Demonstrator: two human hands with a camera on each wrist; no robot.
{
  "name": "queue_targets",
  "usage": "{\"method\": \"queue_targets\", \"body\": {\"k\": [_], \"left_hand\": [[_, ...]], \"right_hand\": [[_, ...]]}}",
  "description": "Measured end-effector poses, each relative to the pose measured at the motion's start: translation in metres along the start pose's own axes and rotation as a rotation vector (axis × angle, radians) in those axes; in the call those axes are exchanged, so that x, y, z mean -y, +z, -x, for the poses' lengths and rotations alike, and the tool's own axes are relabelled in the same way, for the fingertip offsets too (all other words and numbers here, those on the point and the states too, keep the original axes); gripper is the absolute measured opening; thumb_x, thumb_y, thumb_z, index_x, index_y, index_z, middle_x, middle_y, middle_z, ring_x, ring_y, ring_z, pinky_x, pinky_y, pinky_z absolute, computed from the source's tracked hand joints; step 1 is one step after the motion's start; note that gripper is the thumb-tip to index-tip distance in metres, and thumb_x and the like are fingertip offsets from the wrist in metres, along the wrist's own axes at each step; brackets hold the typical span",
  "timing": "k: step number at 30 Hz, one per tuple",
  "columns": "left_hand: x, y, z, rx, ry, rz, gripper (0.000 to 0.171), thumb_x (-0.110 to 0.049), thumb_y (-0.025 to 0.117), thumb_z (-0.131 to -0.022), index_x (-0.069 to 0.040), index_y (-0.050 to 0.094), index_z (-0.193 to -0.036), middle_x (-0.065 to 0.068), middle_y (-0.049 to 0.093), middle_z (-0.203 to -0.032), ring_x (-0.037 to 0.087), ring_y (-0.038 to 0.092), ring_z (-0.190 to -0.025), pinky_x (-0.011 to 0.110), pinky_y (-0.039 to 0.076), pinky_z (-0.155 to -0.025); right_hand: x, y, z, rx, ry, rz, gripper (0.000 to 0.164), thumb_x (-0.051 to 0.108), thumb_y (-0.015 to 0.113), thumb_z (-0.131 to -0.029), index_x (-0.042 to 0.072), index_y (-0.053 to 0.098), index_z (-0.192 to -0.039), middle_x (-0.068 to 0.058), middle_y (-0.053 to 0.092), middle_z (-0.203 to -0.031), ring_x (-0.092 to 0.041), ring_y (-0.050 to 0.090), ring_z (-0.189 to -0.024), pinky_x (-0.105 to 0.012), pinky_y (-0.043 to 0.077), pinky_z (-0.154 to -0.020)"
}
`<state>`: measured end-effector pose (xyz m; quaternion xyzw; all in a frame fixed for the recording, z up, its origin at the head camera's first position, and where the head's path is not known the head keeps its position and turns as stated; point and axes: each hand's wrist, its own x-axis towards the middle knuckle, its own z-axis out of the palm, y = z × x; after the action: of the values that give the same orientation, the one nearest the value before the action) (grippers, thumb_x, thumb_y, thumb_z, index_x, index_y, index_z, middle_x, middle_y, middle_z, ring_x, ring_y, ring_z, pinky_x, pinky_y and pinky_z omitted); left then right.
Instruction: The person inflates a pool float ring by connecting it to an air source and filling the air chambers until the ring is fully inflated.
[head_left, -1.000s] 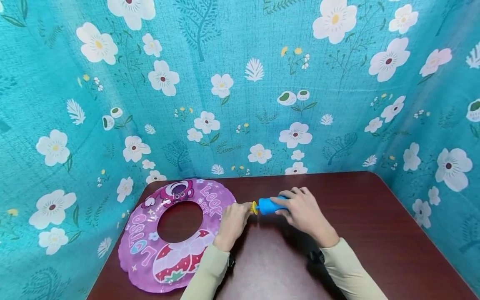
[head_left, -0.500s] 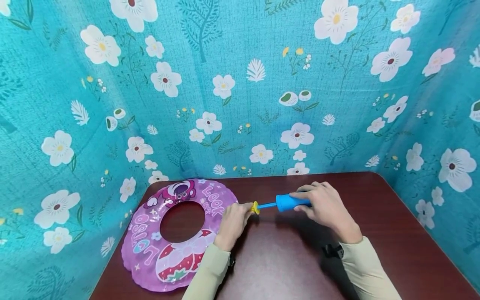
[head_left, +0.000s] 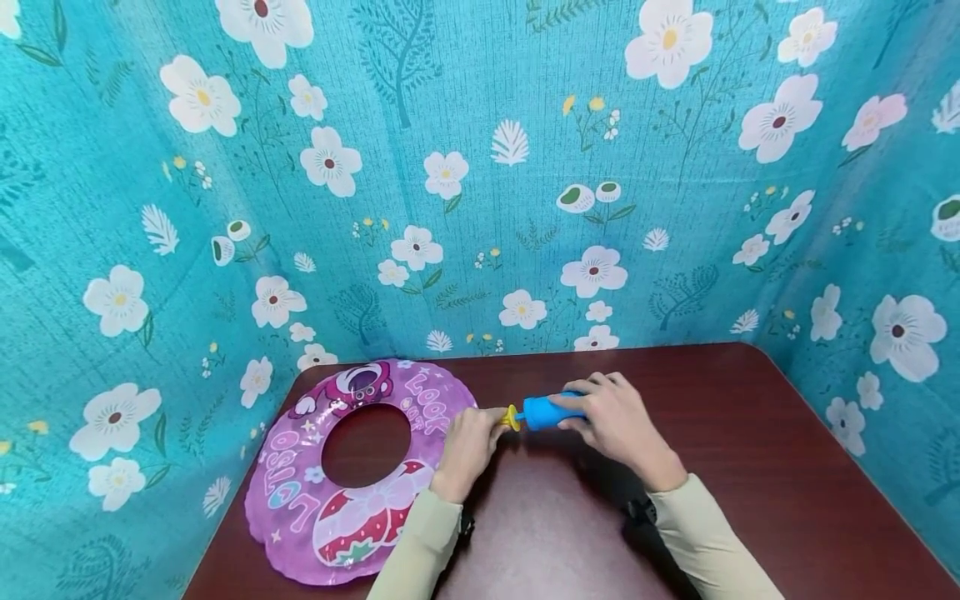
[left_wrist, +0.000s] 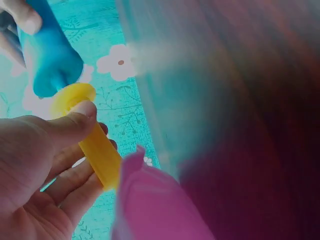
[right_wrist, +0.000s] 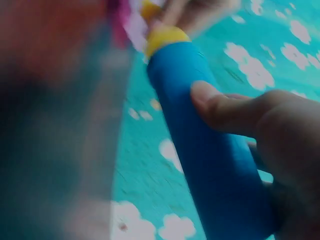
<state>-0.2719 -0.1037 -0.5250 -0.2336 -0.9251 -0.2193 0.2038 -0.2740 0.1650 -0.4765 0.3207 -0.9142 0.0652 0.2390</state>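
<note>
A hand pump with a blue barrel [head_left: 540, 413] and a yellow handle [left_wrist: 101, 157] lies level between my two hands, above the table. My left hand [head_left: 465, 450] grips the handle, its thumb just behind the yellow disc. Around the barrel curl the fingers of my right hand [head_left: 621, 432], thumb along its side. Only a short piece of blue rod shows between disc and barrel in the head view. An inflated purple swim ring [head_left: 285, 483] with strawberry and bear prints lies at the left, its right edge beside my left hand. The pump's far end is hidden by my right hand.
The dark red-brown table [head_left: 735, 467] has a glossy top and rounded back corners. A turquoise flowered curtain [head_left: 480, 208] hangs behind it and along both sides.
The barrel slid right with my right hand, baring a longer rod half a second ago, and is now back left close to the handle. My left hand and the swim ring stay put.
</note>
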Motion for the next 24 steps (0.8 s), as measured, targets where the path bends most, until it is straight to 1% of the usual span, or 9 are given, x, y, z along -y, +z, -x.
{"method": "queue_targets", "body": {"k": [4, 7, 10, 13, 15, 18, 21, 24], "left_hand": [[0.001, 0.0, -0.001, 0.005, -0.014, 0.006, 0.006, -0.021, 0.077, -0.098, -0.016, 0.079, -0.096, -0.001, 0.079, -0.086, 0.016, 0.072, -0.074, 0.034, 0.061, -0.071], [0.001, -0.002, -0.001, 0.007, -0.02, -0.011, 0.006, -0.021, 0.078, -0.098, -0.015, 0.079, -0.097, -0.001, 0.079, -0.086, 0.017, 0.072, -0.074, 0.033, 0.061, -0.071], [0.001, -0.002, 0.001, 0.0, 0.002, -0.057, 0.007, -0.02, 0.079, -0.097, -0.014, 0.077, -0.094, -0.001, 0.078, -0.083, 0.018, 0.071, -0.071, 0.033, 0.06, -0.067], [-0.001, -0.001, 0.002, -0.008, 0.037, -0.103, 0.008, -0.02, 0.078, -0.098, -0.015, 0.075, -0.093, -0.001, 0.077, -0.082, 0.019, 0.072, -0.07, 0.034, 0.059, -0.064], [-0.003, 0.001, 0.002, -0.01, 0.052, -0.105, 0.006, -0.02, 0.077, -0.099, -0.015, 0.077, -0.095, -0.001, 0.078, -0.084, 0.019, 0.073, -0.072, 0.034, 0.06, -0.064], [-0.005, 0.002, 0.001, -0.01, 0.051, -0.089, 0.006, -0.02, 0.078, -0.099, -0.015, 0.08, -0.101, 0.0, 0.079, -0.086, 0.019, 0.074, -0.073, 0.035, 0.06, -0.065], [-0.004, 0.001, 0.0, -0.002, 0.037, -0.056, 0.008, -0.019, 0.078, -0.098, -0.014, 0.081, -0.104, 0.001, 0.08, -0.089, 0.019, 0.074, -0.074, 0.035, 0.061, -0.067], [-0.003, -0.002, -0.001, -0.001, 0.029, -0.028, 0.007, -0.019, 0.077, -0.099, -0.013, 0.08, -0.099, 0.0, 0.079, -0.086, 0.019, 0.074, -0.074, 0.036, 0.061, -0.068]], "right_hand": [[-0.019, -0.021, 0.005, 0.034, 0.035, -0.034, 0.047, 0.038, 0.094, -0.081, 0.028, 0.081, -0.125, -0.006, 0.079, -0.12, -0.029, 0.068, -0.104, -0.051, 0.052, -0.094], [-0.027, -0.029, 0.007, 0.035, 0.046, -0.039, 0.047, 0.037, 0.096, -0.079, 0.027, 0.082, -0.123, -0.007, 0.079, -0.12, -0.03, 0.068, -0.104, -0.051, 0.052, -0.094], [-0.023, -0.024, 0.005, 0.026, 0.022, -0.03, 0.045, 0.037, 0.095, -0.08, 0.027, 0.082, -0.123, -0.007, 0.079, -0.118, -0.03, 0.069, -0.101, -0.051, 0.053, -0.091], [-0.01, -0.011, 0.001, 0.012, -0.019, -0.006, 0.044, 0.038, 0.092, -0.083, 0.026, 0.082, -0.124, -0.008, 0.079, -0.116, -0.03, 0.068, -0.098, -0.05, 0.052, -0.088], [-0.001, -0.002, 0.0, 0.006, -0.04, 0.015, 0.043, 0.039, 0.09, -0.085, 0.027, 0.081, -0.125, -0.008, 0.079, -0.116, -0.03, 0.067, -0.096, -0.048, 0.051, -0.085], [0.008, 0.008, -0.001, -0.003, -0.055, 0.044, 0.041, 0.04, 0.087, -0.089, 0.028, 0.08, -0.128, -0.007, 0.079, -0.117, -0.029, 0.066, -0.096, -0.045, 0.05, -0.083], [0.01, 0.008, -0.002, 0.005, -0.056, 0.037, 0.041, 0.041, 0.085, -0.091, 0.028, 0.079, -0.13, -0.006, 0.078, -0.119, -0.029, 0.066, -0.098, -0.045, 0.05, -0.084], [0.004, -0.003, -0.001, 0.003, -0.029, 0.014, 0.043, 0.04, 0.089, -0.087, 0.027, 0.08, -0.128, -0.006, 0.079, -0.118, -0.029, 0.067, -0.1, -0.047, 0.052, -0.088]]}}
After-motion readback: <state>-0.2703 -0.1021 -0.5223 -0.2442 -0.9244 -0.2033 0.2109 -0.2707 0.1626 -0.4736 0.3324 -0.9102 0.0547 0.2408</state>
